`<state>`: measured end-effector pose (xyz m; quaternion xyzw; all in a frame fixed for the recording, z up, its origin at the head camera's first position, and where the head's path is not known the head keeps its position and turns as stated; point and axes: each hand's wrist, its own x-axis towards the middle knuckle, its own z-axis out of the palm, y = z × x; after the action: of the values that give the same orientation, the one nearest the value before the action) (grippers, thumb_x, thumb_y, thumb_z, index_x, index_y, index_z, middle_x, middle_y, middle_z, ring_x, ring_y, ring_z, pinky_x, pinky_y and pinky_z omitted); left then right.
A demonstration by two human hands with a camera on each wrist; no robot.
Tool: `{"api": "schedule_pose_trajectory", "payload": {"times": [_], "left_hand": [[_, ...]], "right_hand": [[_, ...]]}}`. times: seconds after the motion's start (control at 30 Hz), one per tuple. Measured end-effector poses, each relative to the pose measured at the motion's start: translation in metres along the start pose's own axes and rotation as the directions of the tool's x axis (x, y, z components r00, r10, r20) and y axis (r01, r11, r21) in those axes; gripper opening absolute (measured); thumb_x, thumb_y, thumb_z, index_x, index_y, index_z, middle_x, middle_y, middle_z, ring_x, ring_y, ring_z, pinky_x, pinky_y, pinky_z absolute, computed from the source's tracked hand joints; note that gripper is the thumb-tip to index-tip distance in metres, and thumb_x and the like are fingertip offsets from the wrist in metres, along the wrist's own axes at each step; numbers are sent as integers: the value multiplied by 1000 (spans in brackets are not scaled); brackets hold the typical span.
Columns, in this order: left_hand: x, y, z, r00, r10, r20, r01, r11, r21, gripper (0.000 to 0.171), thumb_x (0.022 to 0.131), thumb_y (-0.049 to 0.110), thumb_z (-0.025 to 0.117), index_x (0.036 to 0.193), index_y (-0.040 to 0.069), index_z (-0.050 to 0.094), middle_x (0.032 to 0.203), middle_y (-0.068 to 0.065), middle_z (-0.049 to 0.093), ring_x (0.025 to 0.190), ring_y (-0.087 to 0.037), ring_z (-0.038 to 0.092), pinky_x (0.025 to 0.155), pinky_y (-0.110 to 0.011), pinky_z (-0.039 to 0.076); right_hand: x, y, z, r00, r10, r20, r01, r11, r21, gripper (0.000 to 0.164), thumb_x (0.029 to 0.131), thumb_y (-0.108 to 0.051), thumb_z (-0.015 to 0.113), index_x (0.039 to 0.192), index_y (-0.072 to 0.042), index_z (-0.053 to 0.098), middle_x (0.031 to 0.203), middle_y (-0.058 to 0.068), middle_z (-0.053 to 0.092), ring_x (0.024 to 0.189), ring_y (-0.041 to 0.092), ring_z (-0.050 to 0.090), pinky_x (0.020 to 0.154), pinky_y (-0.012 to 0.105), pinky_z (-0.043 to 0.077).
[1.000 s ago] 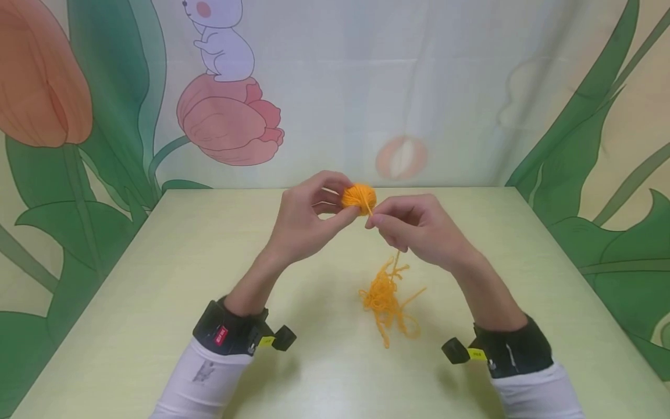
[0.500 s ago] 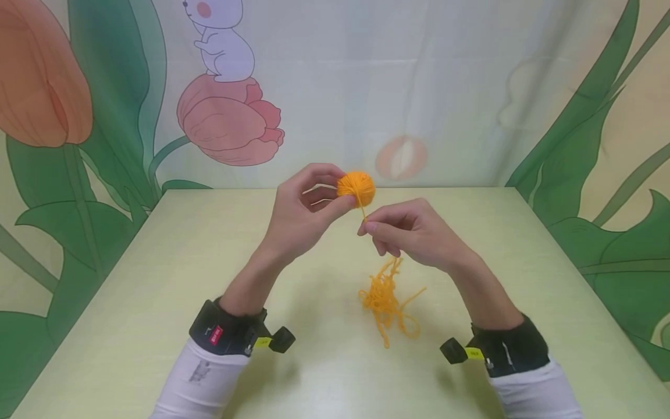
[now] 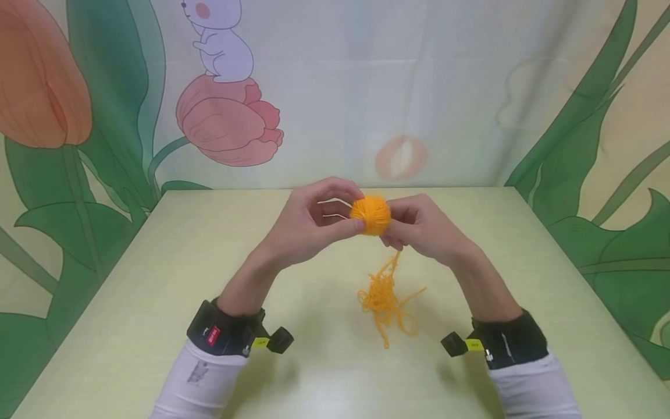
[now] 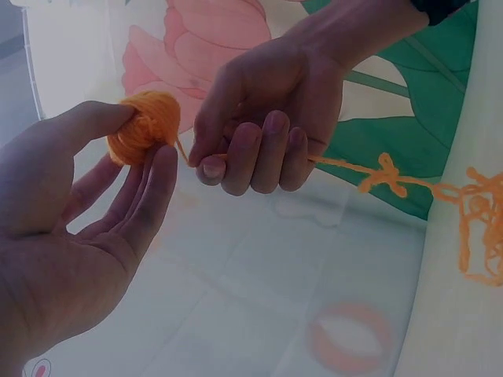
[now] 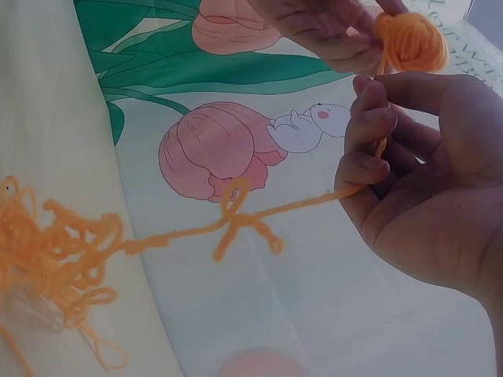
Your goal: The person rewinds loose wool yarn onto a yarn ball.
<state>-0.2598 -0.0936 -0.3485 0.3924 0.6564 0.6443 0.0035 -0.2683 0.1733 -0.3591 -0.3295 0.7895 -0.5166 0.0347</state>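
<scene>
Above the table, my left hand (image 3: 309,224) holds a small orange ball of yarn (image 3: 371,215) between thumb and fingertips. Close by on the right, my right hand (image 3: 431,230) pinches the yarn strand (image 4: 183,149) that leaves the ball, and its other fingers curl over it; in the head view the ball covers its fingertips. From the right hand the strand runs down, with a small knotted loop (image 5: 236,212) along it, to a loose tangle of orange yarn (image 3: 383,294) on the table.
The pale table (image 3: 157,291) reaches back to a hanging cloth (image 3: 324,105) printed with tulips, leaves and a white animal. Black wrist straps with small cameras (image 3: 280,340) sit on both forearms.
The ball rose slightly with the left hand, then came down and right, turned over, and now overlaps the right fingertips. The right hand dipped left and came back up, keeping the strand.
</scene>
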Motion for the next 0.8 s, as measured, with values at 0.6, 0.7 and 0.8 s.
{"api": "schedule_pose_trajectory", "payload": {"times": [0.6, 0.7, 0.8], "left_hand": [[0, -10, -3, 979, 23, 203, -85, 949, 304, 26, 95, 4, 86, 119, 10, 77, 114, -5, 81, 92, -17, 82, 87, -36, 73], [1, -12, -3, 980, 34, 198, -108, 921, 374, 26, 95, 5, 86, 119, 10, 77, 114, -4, 82, 91, -15, 81, 84, -32, 73], [2, -13, -4, 982, 40, 182, -118, 889, 442, 26, 95, 6, 86, 120, 9, 77, 114, -5, 82, 92, -15, 82, 82, -29, 72]], "right_hand": [[-2, -2, -4, 999, 5, -48, -2, 997, 71, 25, 114, -15, 64, 92, -4, 70, 69, 1, 51, 64, 21, 49, 60, 29, 42], [-3, -4, -4, 998, -7, -57, 10, 998, 58, 25, 114, -14, 65, 93, -2, 70, 69, 0, 52, 63, 20, 49, 57, 31, 41], [-4, -8, -2, 998, -13, -66, 16, 999, 48, 24, 113, -13, 65, 94, -1, 71, 69, 0, 52, 63, 20, 48, 55, 32, 40]]}}
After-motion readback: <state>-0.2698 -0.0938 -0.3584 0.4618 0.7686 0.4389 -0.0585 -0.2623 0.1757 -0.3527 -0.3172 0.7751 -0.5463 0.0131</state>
